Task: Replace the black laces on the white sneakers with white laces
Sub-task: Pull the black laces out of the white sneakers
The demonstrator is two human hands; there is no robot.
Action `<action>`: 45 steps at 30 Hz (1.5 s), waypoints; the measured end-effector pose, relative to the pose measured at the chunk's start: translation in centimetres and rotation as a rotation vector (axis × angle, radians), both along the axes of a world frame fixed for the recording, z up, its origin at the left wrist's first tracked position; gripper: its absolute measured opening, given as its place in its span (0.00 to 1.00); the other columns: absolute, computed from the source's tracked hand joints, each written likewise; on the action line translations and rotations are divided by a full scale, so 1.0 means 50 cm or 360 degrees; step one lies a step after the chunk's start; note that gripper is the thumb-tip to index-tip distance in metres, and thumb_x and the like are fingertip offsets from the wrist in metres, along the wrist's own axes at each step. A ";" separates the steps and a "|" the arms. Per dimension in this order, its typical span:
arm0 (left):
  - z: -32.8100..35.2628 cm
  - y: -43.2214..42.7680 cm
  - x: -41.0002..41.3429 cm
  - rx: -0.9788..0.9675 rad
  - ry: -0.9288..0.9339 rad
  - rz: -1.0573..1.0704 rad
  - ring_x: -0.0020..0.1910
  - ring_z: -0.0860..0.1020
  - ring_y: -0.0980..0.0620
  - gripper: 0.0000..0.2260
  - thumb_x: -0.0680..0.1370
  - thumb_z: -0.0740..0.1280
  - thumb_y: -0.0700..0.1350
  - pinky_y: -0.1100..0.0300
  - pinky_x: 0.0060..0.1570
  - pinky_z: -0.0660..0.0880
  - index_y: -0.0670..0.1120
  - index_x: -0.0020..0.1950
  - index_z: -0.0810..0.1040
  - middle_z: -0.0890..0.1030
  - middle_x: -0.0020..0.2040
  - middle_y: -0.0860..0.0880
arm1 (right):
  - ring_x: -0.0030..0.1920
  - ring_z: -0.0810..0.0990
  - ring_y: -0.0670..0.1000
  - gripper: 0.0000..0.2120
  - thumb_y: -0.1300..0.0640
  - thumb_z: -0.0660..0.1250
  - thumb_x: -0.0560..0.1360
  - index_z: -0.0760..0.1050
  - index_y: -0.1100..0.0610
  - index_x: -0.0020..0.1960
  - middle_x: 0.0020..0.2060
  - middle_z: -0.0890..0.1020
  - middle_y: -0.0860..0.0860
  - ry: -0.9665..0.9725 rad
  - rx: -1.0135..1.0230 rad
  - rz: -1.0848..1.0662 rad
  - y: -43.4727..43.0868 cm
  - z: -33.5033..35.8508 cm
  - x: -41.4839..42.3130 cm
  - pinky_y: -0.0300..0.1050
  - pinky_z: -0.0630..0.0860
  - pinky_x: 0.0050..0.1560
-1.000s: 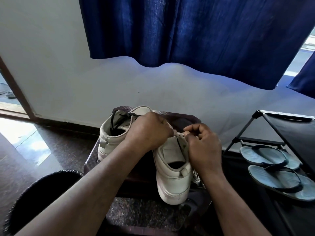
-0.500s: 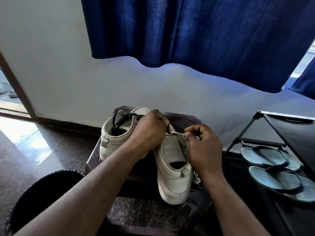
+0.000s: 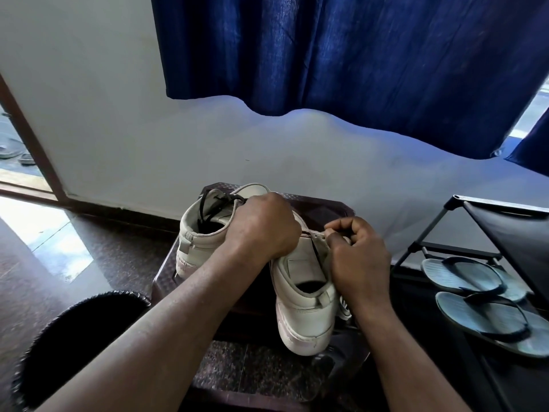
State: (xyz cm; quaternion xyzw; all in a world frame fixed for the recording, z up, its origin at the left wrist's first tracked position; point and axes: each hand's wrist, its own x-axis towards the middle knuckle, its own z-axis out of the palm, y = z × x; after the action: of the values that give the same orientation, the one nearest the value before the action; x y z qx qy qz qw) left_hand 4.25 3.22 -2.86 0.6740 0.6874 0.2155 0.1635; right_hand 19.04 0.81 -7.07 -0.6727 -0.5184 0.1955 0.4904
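Head view, left hand [image 3: 261,227] clenched on near sneaker [image 3: 303,310], right hand [image 3: 356,257] pinching its lace [image 3: 315,232]

Home entryway indicated. Right of the brown plastic stool [image 3: 322,207], flip-flops [image 3: 463,275] are kept on a black shoe rack [image 3: 518,230]. Above it, a blue curtain [image 3: 341,55] is hung. Left of it, an open doorway [image 3: 13,138] is seen, with polished stone floor [image 3: 118,248].

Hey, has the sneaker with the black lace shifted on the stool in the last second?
No. The sneaker with the black lace sits at the same back-left corner of the stool.
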 end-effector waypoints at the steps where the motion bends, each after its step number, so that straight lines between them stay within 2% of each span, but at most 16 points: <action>1: -0.002 -0.001 0.002 0.0056 -0.0018 -0.0035 0.54 0.80 0.44 0.05 0.78 0.68 0.47 0.54 0.51 0.77 0.48 0.51 0.83 0.83 0.53 0.47 | 0.41 0.81 0.41 0.05 0.57 0.73 0.75 0.82 0.48 0.44 0.37 0.84 0.41 -0.0017 0.0005 -0.0008 0.000 0.000 0.001 0.38 0.73 0.43; 6: -0.006 -0.004 -0.001 0.0081 -0.0434 -0.0110 0.45 0.76 0.52 0.07 0.79 0.63 0.40 0.59 0.40 0.69 0.52 0.46 0.75 0.78 0.44 0.55 | 0.41 0.80 0.43 0.05 0.58 0.72 0.76 0.81 0.48 0.44 0.37 0.83 0.42 -0.0116 0.0011 -0.0034 0.001 0.004 0.002 0.36 0.70 0.41; 9: -0.007 -0.010 0.000 0.0162 -0.0622 -0.0103 0.46 0.79 0.48 0.06 0.78 0.60 0.39 0.53 0.44 0.75 0.48 0.49 0.73 0.83 0.47 0.51 | 0.40 0.79 0.40 0.08 0.60 0.70 0.76 0.83 0.48 0.44 0.37 0.83 0.41 -0.0130 0.0013 -0.0014 0.000 0.007 0.002 0.33 0.70 0.40; 12: -0.009 -0.011 0.005 0.0238 -0.0673 -0.0190 0.43 0.78 0.46 0.07 0.80 0.58 0.38 0.48 0.44 0.76 0.48 0.54 0.71 0.82 0.44 0.48 | 0.42 0.80 0.37 0.12 0.63 0.68 0.75 0.84 0.48 0.45 0.39 0.84 0.39 -0.0142 0.0001 0.0030 -0.005 0.012 0.001 0.26 0.68 0.39; 14: -0.011 -0.011 0.007 0.0256 -0.0665 -0.0213 0.36 0.75 0.50 0.11 0.80 0.58 0.39 0.53 0.38 0.71 0.51 0.58 0.73 0.77 0.36 0.51 | 0.42 0.80 0.37 0.13 0.63 0.67 0.75 0.85 0.47 0.44 0.39 0.85 0.39 -0.0123 -0.0003 0.0038 -0.007 0.014 0.003 0.24 0.68 0.39; 16: -0.007 -0.016 0.011 0.0252 -0.0633 -0.0162 0.33 0.74 0.55 0.10 0.80 0.60 0.42 0.57 0.35 0.68 0.53 0.55 0.78 0.75 0.32 0.53 | 0.41 0.80 0.37 0.14 0.64 0.67 0.75 0.84 0.46 0.42 0.38 0.84 0.38 -0.0101 -0.0001 0.0031 -0.007 0.015 0.005 0.24 0.68 0.38; 18: -0.003 -0.019 0.013 0.0272 -0.0414 -0.0118 0.38 0.79 0.52 0.09 0.79 0.63 0.47 0.58 0.38 0.72 0.52 0.48 0.83 0.81 0.36 0.53 | 0.41 0.80 0.37 0.14 0.63 0.67 0.75 0.83 0.44 0.41 0.37 0.84 0.38 -0.0090 -0.0006 0.0026 -0.006 0.013 0.004 0.24 0.67 0.38; 20: -0.003 -0.012 0.011 0.0192 -0.0141 -0.0103 0.46 0.81 0.46 0.08 0.77 0.68 0.52 0.56 0.44 0.76 0.51 0.48 0.85 0.85 0.44 0.50 | 0.41 0.80 0.37 0.14 0.62 0.68 0.76 0.82 0.44 0.40 0.37 0.84 0.38 -0.0100 -0.0010 0.0027 -0.006 0.013 -0.002 0.26 0.68 0.39; 23: -0.009 0.001 0.007 0.0050 0.0038 -0.0073 0.48 0.82 0.44 0.08 0.77 0.69 0.53 0.53 0.48 0.80 0.51 0.48 0.85 0.85 0.47 0.48 | 0.40 0.81 0.40 0.13 0.62 0.68 0.76 0.82 0.44 0.40 0.37 0.84 0.39 -0.0118 0.0009 0.0036 -0.007 0.012 -0.007 0.34 0.71 0.40; 26: -0.022 0.008 0.004 0.0064 -0.0059 0.0036 0.47 0.82 0.44 0.06 0.76 0.69 0.52 0.52 0.50 0.81 0.53 0.46 0.85 0.85 0.45 0.49 | 0.37 0.80 0.42 0.12 0.60 0.68 0.76 0.82 0.44 0.41 0.36 0.84 0.40 -0.0119 -0.0008 0.0028 -0.005 0.007 -0.005 0.38 0.72 0.39; 31: -0.050 0.009 0.009 0.0085 -0.0402 0.0076 0.44 0.81 0.52 0.11 0.72 0.77 0.57 0.60 0.41 0.73 0.56 0.32 0.81 0.84 0.39 0.56 | 0.36 0.80 0.42 0.11 0.59 0.68 0.76 0.83 0.44 0.42 0.36 0.84 0.38 -0.0141 0.0003 0.0019 -0.007 0.006 -0.009 0.41 0.75 0.42; 34: -0.051 0.005 0.018 0.0142 -0.0351 0.0106 0.44 0.82 0.47 0.06 0.70 0.73 0.53 0.58 0.41 0.75 0.58 0.33 0.81 0.84 0.39 0.53 | 0.34 0.79 0.43 0.11 0.59 0.68 0.76 0.83 0.44 0.42 0.35 0.84 0.40 -0.0157 0.0005 0.0008 -0.005 0.006 -0.008 0.41 0.73 0.40; 38: -0.034 0.004 0.006 0.0160 -0.0255 0.0094 0.46 0.79 0.43 0.08 0.71 0.72 0.52 0.53 0.46 0.77 0.47 0.41 0.83 0.83 0.41 0.47 | 0.36 0.81 0.43 0.11 0.60 0.68 0.76 0.83 0.45 0.41 0.36 0.84 0.40 -0.0143 0.0010 -0.0020 -0.007 0.007 -0.009 0.41 0.75 0.40; 41: -0.032 0.001 0.005 0.0225 -0.0272 0.0057 0.44 0.76 0.44 0.09 0.76 0.67 0.50 0.53 0.43 0.71 0.45 0.41 0.77 0.79 0.39 0.48 | 0.37 0.81 0.44 0.12 0.60 0.68 0.75 0.82 0.45 0.41 0.36 0.84 0.40 -0.0137 0.0010 -0.0031 -0.008 0.009 -0.009 0.40 0.74 0.41; 43: -0.034 0.004 0.005 0.0277 -0.0379 0.0007 0.45 0.74 0.45 0.08 0.79 0.63 0.49 0.54 0.43 0.66 0.47 0.43 0.72 0.76 0.42 0.49 | 0.38 0.80 0.42 0.13 0.60 0.67 0.75 0.81 0.44 0.40 0.36 0.84 0.39 -0.0142 0.0002 -0.0032 -0.008 0.010 -0.008 0.35 0.72 0.39; 45: -0.031 0.011 0.000 0.0272 -0.0579 -0.0033 0.47 0.76 0.44 0.07 0.80 0.60 0.49 0.51 0.44 0.70 0.47 0.46 0.72 0.79 0.46 0.48 | 0.40 0.80 0.37 0.13 0.60 0.68 0.76 0.81 0.44 0.40 0.38 0.83 0.37 -0.0154 0.0007 -0.0024 -0.008 0.011 -0.006 0.27 0.69 0.39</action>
State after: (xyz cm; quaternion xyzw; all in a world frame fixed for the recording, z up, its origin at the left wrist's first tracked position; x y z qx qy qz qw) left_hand 4.27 3.77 -4.39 0.6424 0.6187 0.3897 0.2294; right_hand 18.72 0.39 -6.54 -0.6841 -0.5369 0.1579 0.4678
